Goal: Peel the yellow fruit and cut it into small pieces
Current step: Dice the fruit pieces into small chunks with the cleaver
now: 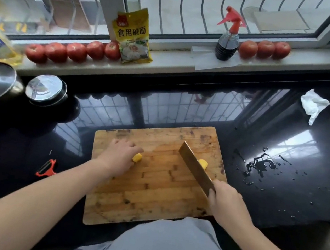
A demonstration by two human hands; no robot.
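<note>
A home kitchen. A glossy black table (184,110) runs under a barred window (180,3), with a worn wooden cutting board (149,187) on it. Tomatoes (75,52) line the sill beside a yellow food packet (134,36) and a spray bottle (227,41). Steel pot lids (44,88) and a red peeler (47,168) lie at the left.

We are looking down at a glossy black desk (184,110) that is mirroring the window bars. A pale sill (170,60) is running along its far edge beneath a barred window (180,3), and soft daylight is coming through the glass.
</note>
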